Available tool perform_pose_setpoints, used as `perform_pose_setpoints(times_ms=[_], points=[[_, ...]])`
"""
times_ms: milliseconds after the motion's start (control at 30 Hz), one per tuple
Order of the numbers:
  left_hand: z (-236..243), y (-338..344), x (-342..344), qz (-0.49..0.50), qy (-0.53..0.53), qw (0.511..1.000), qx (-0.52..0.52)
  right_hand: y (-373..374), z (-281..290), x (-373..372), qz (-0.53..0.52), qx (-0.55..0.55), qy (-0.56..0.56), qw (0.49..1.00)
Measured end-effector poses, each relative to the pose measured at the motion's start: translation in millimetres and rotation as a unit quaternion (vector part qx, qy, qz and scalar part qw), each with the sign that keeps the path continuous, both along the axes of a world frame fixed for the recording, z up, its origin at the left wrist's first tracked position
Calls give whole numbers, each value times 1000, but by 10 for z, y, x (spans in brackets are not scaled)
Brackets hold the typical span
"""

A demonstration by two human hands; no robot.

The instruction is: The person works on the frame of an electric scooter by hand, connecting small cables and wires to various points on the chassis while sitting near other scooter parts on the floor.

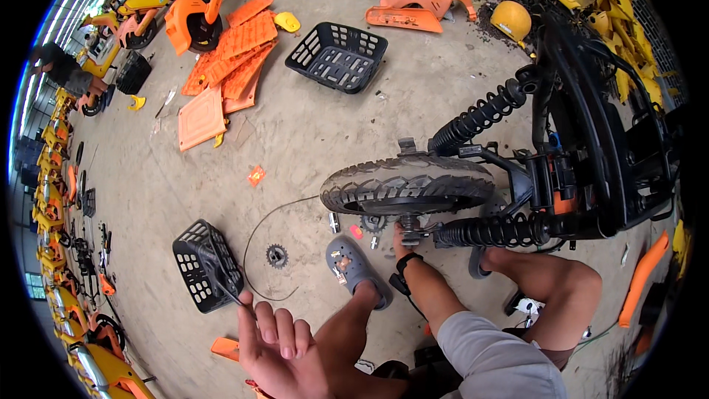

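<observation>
My left hand [284, 347] is raised at the lower middle, palm up with fingers curled. Its thumb and forefinger pinch the end of a thin dark piece that runs over a black plastic basket [193, 281]; what it is I cannot make out. My right hand [399, 239], a black band on its wrist, reaches to the axle hardware [412, 227] on the near side of a dusty wheel [406, 183]. Its fingers are mostly hidden there. The wheel belongs to a stripped scooter frame [602, 125] with two black coil springs, the nearer spring [495, 230] beside my right hand.
A sprocket [276, 256] and a curved cable [247, 240] lie left of my clog [353, 266]. Farther off are another black basket [337, 57], stacked orange panels [233, 55] and an orange fender [428, 0]. A person [66, 70] stands far left, near rows of yellow scooters [55, 199].
</observation>
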State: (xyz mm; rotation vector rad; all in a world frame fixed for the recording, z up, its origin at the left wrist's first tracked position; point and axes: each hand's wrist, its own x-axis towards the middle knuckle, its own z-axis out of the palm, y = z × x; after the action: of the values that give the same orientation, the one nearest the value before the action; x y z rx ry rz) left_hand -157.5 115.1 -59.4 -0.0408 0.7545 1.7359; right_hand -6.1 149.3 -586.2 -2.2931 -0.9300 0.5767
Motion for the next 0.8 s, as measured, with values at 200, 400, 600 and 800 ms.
perform_pose_setpoints(times_ms=[200,400,600,800], points=[[-45,36,-11,-46,-50,997,-35,83,128,-54,-8,-17,-24,1000],[-55,30,6,-45,-44,998,-24,-16,258,-8,9,-27,-33,999],[-200,-30,66,-64,-60,996,-15,-306,830,1,39,-109,-6,993],[-234,-14,245,-141,48,989,7,-1082,1003,25,143,-162,427,878]])
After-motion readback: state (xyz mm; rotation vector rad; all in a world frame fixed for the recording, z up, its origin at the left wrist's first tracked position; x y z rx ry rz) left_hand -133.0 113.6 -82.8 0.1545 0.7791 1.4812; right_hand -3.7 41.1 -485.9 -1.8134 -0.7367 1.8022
